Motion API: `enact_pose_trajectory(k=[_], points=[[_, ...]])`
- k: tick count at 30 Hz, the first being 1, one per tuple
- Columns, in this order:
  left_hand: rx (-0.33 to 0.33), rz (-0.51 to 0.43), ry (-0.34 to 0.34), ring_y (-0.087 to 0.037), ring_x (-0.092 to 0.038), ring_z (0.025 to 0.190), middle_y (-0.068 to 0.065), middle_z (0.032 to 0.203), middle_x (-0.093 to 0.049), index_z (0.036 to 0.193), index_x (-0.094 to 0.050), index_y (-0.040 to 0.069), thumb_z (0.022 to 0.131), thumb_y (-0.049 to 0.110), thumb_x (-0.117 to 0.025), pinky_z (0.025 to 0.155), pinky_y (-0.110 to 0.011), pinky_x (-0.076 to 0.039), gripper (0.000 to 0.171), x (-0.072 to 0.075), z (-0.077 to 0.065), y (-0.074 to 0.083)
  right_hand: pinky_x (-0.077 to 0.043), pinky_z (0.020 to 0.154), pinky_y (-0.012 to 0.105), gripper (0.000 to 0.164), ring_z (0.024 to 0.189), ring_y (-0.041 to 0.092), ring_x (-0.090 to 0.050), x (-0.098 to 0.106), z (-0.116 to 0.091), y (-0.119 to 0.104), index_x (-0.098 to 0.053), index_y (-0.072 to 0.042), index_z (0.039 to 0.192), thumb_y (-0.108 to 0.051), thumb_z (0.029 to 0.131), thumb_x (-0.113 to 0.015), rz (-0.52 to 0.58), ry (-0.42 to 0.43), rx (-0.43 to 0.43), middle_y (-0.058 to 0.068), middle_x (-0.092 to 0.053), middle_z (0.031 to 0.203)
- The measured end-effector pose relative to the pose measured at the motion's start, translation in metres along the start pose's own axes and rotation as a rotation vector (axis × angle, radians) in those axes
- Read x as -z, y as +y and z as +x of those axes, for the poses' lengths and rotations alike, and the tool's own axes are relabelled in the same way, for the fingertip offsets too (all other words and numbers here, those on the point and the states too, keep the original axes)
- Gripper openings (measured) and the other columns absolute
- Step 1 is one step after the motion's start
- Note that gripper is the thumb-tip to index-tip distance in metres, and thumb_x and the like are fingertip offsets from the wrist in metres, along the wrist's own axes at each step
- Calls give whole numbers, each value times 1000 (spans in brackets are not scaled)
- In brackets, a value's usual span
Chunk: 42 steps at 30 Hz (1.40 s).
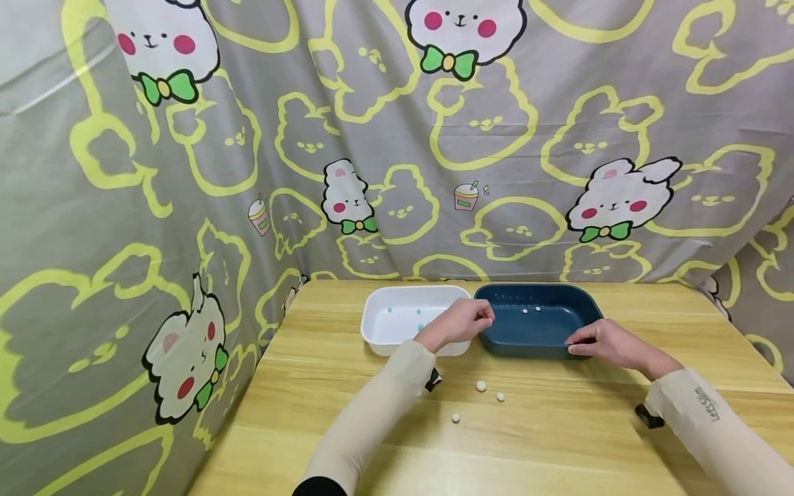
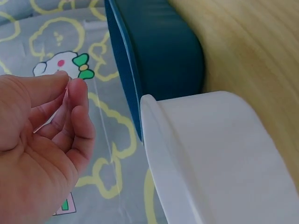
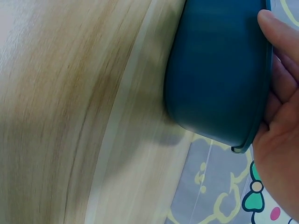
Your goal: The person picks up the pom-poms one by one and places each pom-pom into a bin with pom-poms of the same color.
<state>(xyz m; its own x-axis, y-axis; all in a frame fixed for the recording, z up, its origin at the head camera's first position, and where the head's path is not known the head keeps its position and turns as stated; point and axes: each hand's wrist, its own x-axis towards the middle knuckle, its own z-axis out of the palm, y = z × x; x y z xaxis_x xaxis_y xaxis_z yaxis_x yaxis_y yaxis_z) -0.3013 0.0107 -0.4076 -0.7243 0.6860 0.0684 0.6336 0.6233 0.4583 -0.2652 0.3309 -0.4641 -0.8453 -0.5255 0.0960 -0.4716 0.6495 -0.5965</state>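
Observation:
My left hand (image 1: 462, 322) hovers where a white box (image 1: 367, 322) and a dark blue box (image 1: 517, 348) meet. Its fingers curl, and the left wrist view has thumb and index fingertips close together with nothing visible between them. With my right hand (image 1: 611, 342) I hold the blue box's rim at the front right corner. In the right wrist view the thumb (image 3: 267, 21) overlaps the rim, the other fingers behind it. Two small white balls (image 1: 525, 311) lie inside the blue box. Several teal balls (image 1: 418, 312) are in the white box, partly hidden by my left hand.
Three loose white balls lie on the wooden table (image 1: 546, 427) in front of the boxes, the largest being a white ball (image 1: 480, 386) near the blue box. A patterned grey curtain (image 1: 397, 145) hangs behind and at the left.

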Motion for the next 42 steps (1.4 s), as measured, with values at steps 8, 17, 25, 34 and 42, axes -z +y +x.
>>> enact_pose_trajectory(k=[8,17,25,34,42], points=[[14,65,-35,-4,-54,73,5,86,-63,98,-62,12,96,16,-55,69,-13,-42,8,0,16,-2,-51,66,24,17,81,2,-60,1,0,-1,-74,-10,92,-24,88,-67,-5,0,6,-3,-70,89],[67,79,-82,-5,-55,74,6,85,-62,96,-62,13,95,17,-58,67,-15,-43,6,0,29,1,-51,66,24,16,81,2,-60,-1,0,0,-74,-11,92,-25,88,-67,-2,0,-2,-4,-70,90],[108,87,-100,-4,-55,76,8,84,-61,92,-62,15,93,19,-62,68,-15,-43,4,-3,38,-1,-51,66,24,16,81,2,-60,0,1,0,-74,-11,92,-25,88,-67,13,-6,-22,-3,-70,90],[131,78,-114,-3,-55,77,9,85,-61,92,-63,15,92,20,-63,67,-15,-43,5,-4,47,2,-51,67,25,17,81,3,-60,1,0,-2,-74,-12,93,-26,88,-67,18,-20,-46,-3,-69,91],[156,82,-105,-4,-55,76,8,83,-61,88,-64,16,92,19,-63,67,-16,-43,5,-11,52,0,-51,67,25,17,82,4,-60,2,0,-2,-74,-12,93,-26,88,-67,14,-20,-26,-3,-70,92]])
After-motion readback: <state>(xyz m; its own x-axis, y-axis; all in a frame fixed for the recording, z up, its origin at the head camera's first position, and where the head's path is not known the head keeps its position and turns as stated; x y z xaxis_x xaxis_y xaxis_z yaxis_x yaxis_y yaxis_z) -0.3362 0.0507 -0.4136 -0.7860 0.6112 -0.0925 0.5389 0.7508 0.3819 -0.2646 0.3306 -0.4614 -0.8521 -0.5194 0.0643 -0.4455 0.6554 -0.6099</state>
